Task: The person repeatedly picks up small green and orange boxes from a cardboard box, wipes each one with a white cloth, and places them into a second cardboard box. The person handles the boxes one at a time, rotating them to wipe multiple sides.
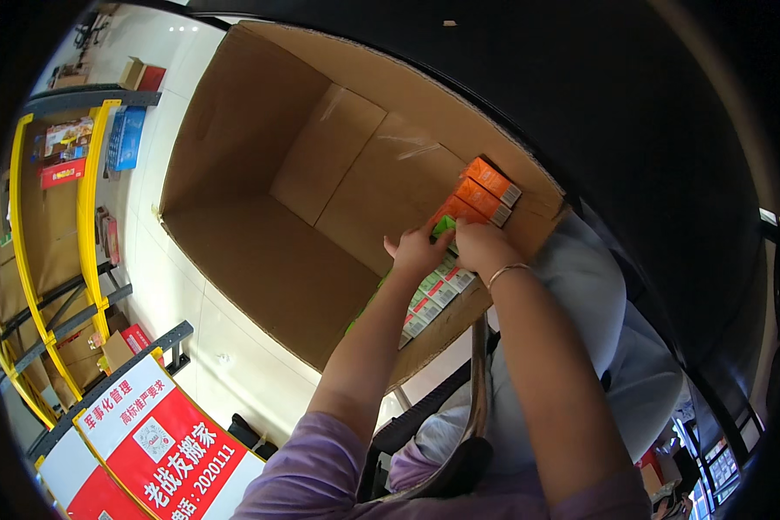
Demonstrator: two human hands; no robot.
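Inside a large cardboard box (344, 260), both hands are at a row of small cartons along the near wall. My left hand (419, 250) grips a green carton (444, 226) from its left side. My right hand (484, 246) is on the same carton from the right, its fingers close to my left fingertips. Beyond the hands lie several orange cartons (484, 188) side by side, with barcoded ends towards me. Several green-and-white cartons (431, 300) continue the row below, partly hidden by my left forearm. The held carton's lower part is covered by my fingers.
Left of the box, yellow-beamed racking (88, 214) holds boxes, with a blue crate (127, 138) beside it. A red-and-white sign (169, 448) bearing writing stands at lower left. A dark surface (611, 130) adjoins the box's far right edge. My grey-clad leg (578, 279) is close to its near corner.
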